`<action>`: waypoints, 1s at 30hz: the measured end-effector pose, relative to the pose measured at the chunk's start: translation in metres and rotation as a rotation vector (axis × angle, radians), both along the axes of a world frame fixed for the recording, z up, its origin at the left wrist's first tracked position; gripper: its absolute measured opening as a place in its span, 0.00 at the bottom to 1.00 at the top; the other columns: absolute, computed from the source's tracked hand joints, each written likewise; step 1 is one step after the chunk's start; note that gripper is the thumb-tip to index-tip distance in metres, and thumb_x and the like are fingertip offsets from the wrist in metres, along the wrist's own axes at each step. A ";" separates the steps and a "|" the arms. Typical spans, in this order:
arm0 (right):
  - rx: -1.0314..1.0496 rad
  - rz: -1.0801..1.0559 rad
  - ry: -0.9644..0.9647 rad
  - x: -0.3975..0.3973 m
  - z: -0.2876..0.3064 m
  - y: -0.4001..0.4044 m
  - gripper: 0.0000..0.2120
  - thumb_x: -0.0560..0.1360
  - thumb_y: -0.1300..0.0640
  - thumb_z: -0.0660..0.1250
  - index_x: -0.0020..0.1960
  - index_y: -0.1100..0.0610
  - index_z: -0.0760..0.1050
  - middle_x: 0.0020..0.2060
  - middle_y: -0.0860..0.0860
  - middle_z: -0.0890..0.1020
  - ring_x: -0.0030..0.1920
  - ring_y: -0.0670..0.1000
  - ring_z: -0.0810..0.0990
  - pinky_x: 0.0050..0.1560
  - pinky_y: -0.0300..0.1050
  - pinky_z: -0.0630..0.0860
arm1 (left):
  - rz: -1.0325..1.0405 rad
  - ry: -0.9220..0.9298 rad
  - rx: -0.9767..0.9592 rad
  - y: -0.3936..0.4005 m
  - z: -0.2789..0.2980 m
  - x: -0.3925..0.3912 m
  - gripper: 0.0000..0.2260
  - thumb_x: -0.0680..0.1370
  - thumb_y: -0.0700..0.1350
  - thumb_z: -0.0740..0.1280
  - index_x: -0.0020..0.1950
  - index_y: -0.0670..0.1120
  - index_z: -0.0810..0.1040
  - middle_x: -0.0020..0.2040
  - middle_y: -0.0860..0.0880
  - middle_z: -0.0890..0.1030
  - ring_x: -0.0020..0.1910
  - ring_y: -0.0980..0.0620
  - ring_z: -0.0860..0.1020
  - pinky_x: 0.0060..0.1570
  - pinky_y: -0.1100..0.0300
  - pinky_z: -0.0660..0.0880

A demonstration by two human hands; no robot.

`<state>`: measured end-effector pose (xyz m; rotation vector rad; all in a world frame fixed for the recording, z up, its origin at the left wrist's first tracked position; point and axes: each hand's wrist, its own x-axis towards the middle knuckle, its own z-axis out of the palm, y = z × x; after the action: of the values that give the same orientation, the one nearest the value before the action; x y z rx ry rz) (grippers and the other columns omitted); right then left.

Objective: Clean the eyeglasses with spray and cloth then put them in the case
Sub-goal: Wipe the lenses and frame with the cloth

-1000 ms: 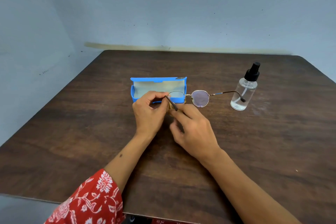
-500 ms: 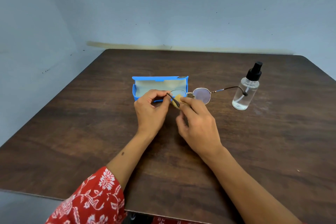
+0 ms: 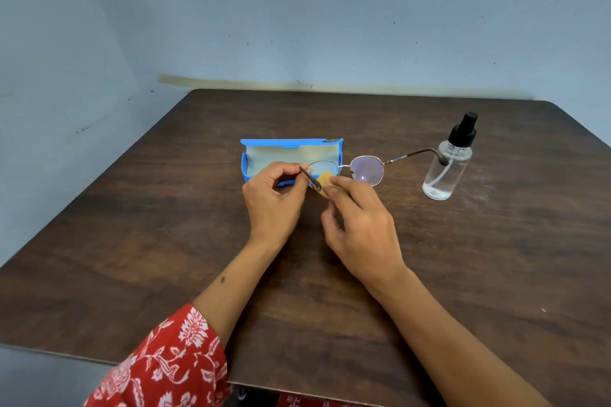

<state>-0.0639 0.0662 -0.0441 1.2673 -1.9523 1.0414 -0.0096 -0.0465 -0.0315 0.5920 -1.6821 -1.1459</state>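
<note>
eyeglasses held just above table, long axis running left-right, thin round metal frame, one temple sticking out right toward spray bottle. left hand pinching other temple near hinge. right hand pinching small tan cloth against left lens. blue case right behind, open, pale soft lining. bottle clear plastic, black pump. dark woodgrain tabletop.

Soft even light, wide-angle edge distortion
</note>
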 end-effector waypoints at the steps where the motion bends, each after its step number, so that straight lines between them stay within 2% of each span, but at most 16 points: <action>1: 0.000 0.013 0.010 0.001 -0.001 0.000 0.13 0.69 0.63 0.61 0.49 0.65 0.81 0.48 0.58 0.82 0.48 0.55 0.82 0.50 0.43 0.76 | -0.002 0.001 0.005 0.000 0.000 0.000 0.02 0.71 0.35 0.72 0.42 0.39 0.83 0.38 0.49 0.83 0.38 0.64 0.80 0.40 0.73 0.74; 4: 0.017 0.056 0.044 0.004 -0.001 -0.001 0.14 0.69 0.63 0.61 0.49 0.65 0.81 0.48 0.57 0.82 0.47 0.55 0.82 0.47 0.44 0.77 | -0.014 0.000 0.005 -0.001 -0.002 0.000 0.03 0.71 0.35 0.72 0.42 0.41 0.82 0.38 0.50 0.83 0.39 0.62 0.81 0.43 0.69 0.76; 8: -0.003 -0.024 -0.004 0.001 0.000 0.000 0.14 0.70 0.63 0.61 0.49 0.65 0.81 0.49 0.58 0.82 0.49 0.54 0.80 0.50 0.42 0.76 | -0.006 -0.004 -0.009 -0.002 -0.002 -0.001 0.03 0.71 0.35 0.72 0.43 0.41 0.83 0.39 0.49 0.84 0.40 0.59 0.81 0.43 0.68 0.77; 12: 0.023 0.070 0.048 0.006 -0.002 -0.002 0.14 0.69 0.64 0.60 0.49 0.65 0.81 0.47 0.56 0.82 0.47 0.54 0.81 0.47 0.43 0.77 | -0.021 0.005 -0.006 -0.001 -0.002 0.000 0.04 0.71 0.35 0.73 0.42 0.43 0.83 0.38 0.50 0.83 0.39 0.59 0.81 0.42 0.68 0.77; 17: -0.009 -0.024 0.007 0.001 -0.002 -0.002 0.15 0.70 0.63 0.60 0.51 0.66 0.81 0.50 0.59 0.82 0.52 0.52 0.76 0.53 0.41 0.74 | -0.017 0.004 -0.001 0.000 -0.002 0.000 0.03 0.71 0.35 0.72 0.43 0.41 0.83 0.39 0.49 0.83 0.40 0.60 0.81 0.41 0.71 0.75; 21: 0.034 0.051 0.054 0.006 -0.002 -0.003 0.15 0.69 0.63 0.59 0.50 0.65 0.81 0.49 0.57 0.82 0.49 0.54 0.80 0.49 0.41 0.76 | -0.026 0.003 -0.021 0.000 -0.003 0.001 0.04 0.71 0.34 0.72 0.43 0.42 0.83 0.39 0.50 0.83 0.40 0.61 0.81 0.41 0.72 0.75; 25: 0.023 -0.040 0.025 0.000 -0.002 -0.001 0.15 0.70 0.62 0.59 0.51 0.66 0.80 0.50 0.58 0.82 0.51 0.53 0.77 0.52 0.41 0.73 | -0.019 0.008 -0.015 0.000 -0.002 0.000 0.04 0.70 0.34 0.72 0.42 0.42 0.83 0.39 0.49 0.83 0.40 0.59 0.81 0.42 0.70 0.76; 30: 0.065 0.035 0.083 0.005 -0.001 -0.003 0.15 0.70 0.64 0.59 0.50 0.66 0.80 0.49 0.57 0.82 0.47 0.55 0.80 0.49 0.42 0.75 | -0.025 0.005 -0.033 -0.001 -0.004 0.001 0.05 0.70 0.34 0.72 0.42 0.43 0.83 0.39 0.53 0.83 0.40 0.61 0.81 0.42 0.71 0.75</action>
<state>-0.0593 0.0629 -0.0456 1.3627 -1.9211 0.9339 -0.0090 -0.0473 -0.0351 0.5486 -1.7053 -1.1344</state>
